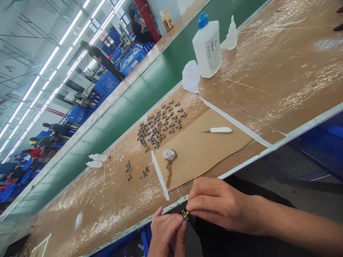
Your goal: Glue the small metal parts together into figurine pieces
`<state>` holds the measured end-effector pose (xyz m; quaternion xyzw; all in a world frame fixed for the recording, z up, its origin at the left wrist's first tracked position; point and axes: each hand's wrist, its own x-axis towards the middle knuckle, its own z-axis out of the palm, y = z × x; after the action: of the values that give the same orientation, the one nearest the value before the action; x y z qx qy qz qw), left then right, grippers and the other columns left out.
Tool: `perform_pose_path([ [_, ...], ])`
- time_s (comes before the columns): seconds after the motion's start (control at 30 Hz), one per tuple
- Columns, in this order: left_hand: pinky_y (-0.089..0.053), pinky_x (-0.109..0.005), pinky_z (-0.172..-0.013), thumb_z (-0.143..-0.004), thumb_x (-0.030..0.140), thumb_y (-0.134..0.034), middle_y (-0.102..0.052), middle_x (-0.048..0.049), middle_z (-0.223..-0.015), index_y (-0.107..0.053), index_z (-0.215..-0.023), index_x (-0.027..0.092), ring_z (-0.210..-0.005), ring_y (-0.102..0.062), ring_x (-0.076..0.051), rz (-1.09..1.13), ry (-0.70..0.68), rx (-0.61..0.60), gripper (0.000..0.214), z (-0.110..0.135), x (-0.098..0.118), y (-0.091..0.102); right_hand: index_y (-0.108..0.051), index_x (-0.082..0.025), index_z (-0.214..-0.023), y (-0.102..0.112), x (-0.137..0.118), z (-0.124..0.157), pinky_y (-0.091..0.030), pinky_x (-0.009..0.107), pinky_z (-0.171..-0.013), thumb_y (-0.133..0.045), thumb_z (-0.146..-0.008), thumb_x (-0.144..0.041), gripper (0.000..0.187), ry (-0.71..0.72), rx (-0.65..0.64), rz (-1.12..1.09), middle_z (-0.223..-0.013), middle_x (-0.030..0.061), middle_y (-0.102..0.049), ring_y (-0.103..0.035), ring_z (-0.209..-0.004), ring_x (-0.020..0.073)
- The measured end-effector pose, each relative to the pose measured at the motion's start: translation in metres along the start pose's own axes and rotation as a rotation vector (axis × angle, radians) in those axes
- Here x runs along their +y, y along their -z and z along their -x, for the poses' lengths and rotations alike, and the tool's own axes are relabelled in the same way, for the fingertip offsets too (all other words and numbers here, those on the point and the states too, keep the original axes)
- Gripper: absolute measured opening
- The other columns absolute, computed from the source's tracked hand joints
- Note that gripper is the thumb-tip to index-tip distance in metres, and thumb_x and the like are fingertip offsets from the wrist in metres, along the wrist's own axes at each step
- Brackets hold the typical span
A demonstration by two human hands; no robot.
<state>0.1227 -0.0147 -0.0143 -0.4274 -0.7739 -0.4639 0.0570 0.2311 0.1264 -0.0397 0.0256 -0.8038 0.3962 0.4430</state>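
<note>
Both my hands meet at the near edge of the cardboard-covered bench [268, 53]. My left hand [166, 233] and my right hand [214, 205] pinch one tiny gold-and-blue part [184, 214] between their fingertips. The fingers of both hands are closed round it. On the bench beyond lies a big scatter of several like parts [159, 125], and a smaller group of them [128, 167] lies to its left. A small white-handled knife [218, 130] rests on a cardboard sheet [203, 150].
A white bottle with a blue cap [207, 46] and a small clear dropper bottle [232, 34] stand at the far side. A round clear lid [169, 154] lies mid-bench. A green conveyor belt [150, 85] runs behind. Other people work by blue crates far left.
</note>
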Motion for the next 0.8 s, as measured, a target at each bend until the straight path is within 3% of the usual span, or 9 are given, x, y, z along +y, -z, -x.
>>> perform_pose_path([
  [0.13, -0.041, -0.046, -0.094, -0.075, 0.042, -0.063, -0.065, -0.0008, -0.060, -0.065, -0.060, 0.026, -0.059, -0.060, -0.016, -0.042, 0.020, 0.023, 0.022, 0.002, 0.004, -0.003, -0.061, -0.011, -0.091, 0.002, -0.001, 0.002, -0.044, 0.022, -0.064, -0.052, -0.086, -0.010, 0.010, 0.018, 0.004, 0.004, -0.077, 0.0054, -0.061, -0.052, -0.072, 0.0108],
  [0.23, -0.042, -0.045, -0.093, -0.076, 0.041, -0.063, -0.065, -0.0007, -0.060, -0.065, -0.061, 0.027, -0.059, -0.060, -0.016, -0.064, -0.064, 0.023, 0.021, 0.001, 0.006, -0.003, -0.061, -0.011, -0.093, 0.003, 0.000, 0.003, -0.044, 0.023, -0.065, -0.053, -0.085, -0.008, 0.011, 0.029, 0.002, -0.007, -0.079, 0.0059, -0.062, -0.052, -0.073, 0.0110],
  [0.43, -0.043, -0.040, -0.092, -0.080, 0.020, -0.059, -0.066, 0.0058, -0.063, -0.065, -0.071, 0.027, -0.059, -0.060, -0.011, -0.108, -0.179, -0.050, 0.012, -0.001, 0.009, 0.000, -0.061, -0.010, -0.095, 0.003, 0.001, 0.005, -0.044, 0.022, -0.065, -0.055, -0.083, -0.006, 0.013, 0.044, 0.012, -0.016, -0.079, 0.0058, -0.062, -0.052, -0.073, 0.0101],
  [0.6, -0.043, -0.040, -0.094, -0.081, 0.024, -0.060, -0.067, 0.0048, -0.063, -0.064, -0.069, 0.025, -0.060, -0.062, -0.011, -0.115, -0.194, -0.078, 0.013, 0.000, -0.002, 0.003, -0.061, -0.012, -0.095, 0.007, -0.003, 0.000, -0.045, 0.022, -0.065, -0.056, -0.085, -0.010, 0.012, 0.015, -0.019, 0.066, -0.079, 0.0046, -0.063, -0.054, -0.072, 0.0101],
  [0.7, -0.043, -0.040, -0.094, -0.080, 0.032, -0.060, -0.067, 0.0045, -0.062, -0.064, -0.064, 0.026, -0.060, -0.063, -0.013, -0.116, -0.140, -0.059, 0.018, -0.012, -0.017, 0.012, -0.059, -0.014, -0.104, 0.017, 0.001, -0.003, -0.048, 0.025, -0.075, -0.055, -0.086, -0.012, 0.019, 0.000, 0.040, 0.152, -0.084, 0.0053, -0.064, -0.057, -0.078, 0.0111],
  [0.8, -0.048, -0.037, -0.083, -0.076, 0.038, -0.064, -0.070, 0.0015, -0.069, -0.068, -0.072, 0.025, -0.070, -0.065, -0.017, -0.155, -0.020, 0.006, 0.013, -0.045, -0.035, 0.021, -0.057, -0.015, -0.110, 0.029, 0.013, -0.003, -0.048, 0.024, -0.079, -0.054, -0.086, -0.009, 0.025, -0.056, 0.155, 0.202, -0.087, 0.0047, -0.064, -0.059, -0.081, 0.0106],
])
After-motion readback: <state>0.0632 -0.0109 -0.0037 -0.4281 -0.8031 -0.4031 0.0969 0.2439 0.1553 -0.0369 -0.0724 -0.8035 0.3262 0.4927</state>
